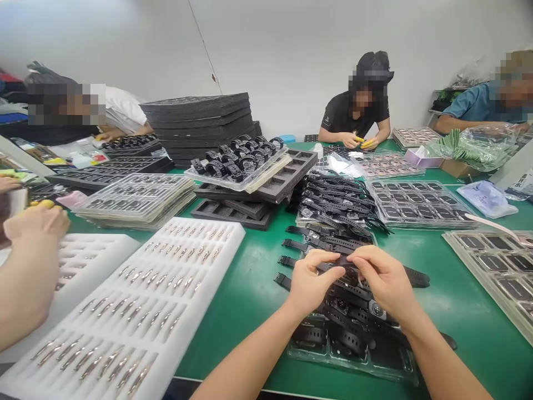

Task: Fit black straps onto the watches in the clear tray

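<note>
Around both hands (347, 278), black watches (337, 214) crowd the table (458, 300).

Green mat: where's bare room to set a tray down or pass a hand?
Bare green mat lies right of the right hand, bordered by the strap pile and the clear tray at the right edge. A narrower strip runs between the white foam tray and the left hand. Behind the pile, trays and stacks crowd it.
</note>
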`<state>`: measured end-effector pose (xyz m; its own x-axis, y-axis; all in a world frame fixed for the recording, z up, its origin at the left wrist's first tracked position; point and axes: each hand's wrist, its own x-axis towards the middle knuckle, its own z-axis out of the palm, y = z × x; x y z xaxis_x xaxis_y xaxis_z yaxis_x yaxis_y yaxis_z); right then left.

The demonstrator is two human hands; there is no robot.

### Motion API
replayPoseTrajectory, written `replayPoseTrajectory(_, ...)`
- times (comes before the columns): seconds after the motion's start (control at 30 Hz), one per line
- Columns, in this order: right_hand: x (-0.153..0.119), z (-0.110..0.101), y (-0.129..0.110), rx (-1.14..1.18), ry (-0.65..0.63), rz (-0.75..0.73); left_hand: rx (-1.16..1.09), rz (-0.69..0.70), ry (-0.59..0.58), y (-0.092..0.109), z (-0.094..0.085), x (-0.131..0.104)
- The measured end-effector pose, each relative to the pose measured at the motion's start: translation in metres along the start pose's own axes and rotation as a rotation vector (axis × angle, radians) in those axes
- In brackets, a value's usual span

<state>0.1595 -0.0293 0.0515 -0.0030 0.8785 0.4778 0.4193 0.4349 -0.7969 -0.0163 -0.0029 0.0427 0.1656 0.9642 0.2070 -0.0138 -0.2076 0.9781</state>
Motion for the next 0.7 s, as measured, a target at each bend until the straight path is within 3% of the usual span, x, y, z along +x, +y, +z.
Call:
replayPoseTrajectory(0.17,0.001,-0.0002,-0.0036,-0.029,0.045,-0.02,0.028,0.03,-0.021,0.0013,-0.0009,-0.0007)
replayPoseTrajectory(0.57,0.0021,0.0012,-0.0034,-0.053,-0.035,-0.03,0.092,0.073,-0.017,0.0033,-0.0013,-0.0013)
replayPoseTrajectory(0.7,0.0019,0.0026,-0.0028,-0.039,0.013,-0.019,0.105,0.061,-0.022,0.0035,-0.0011,-0.0019)
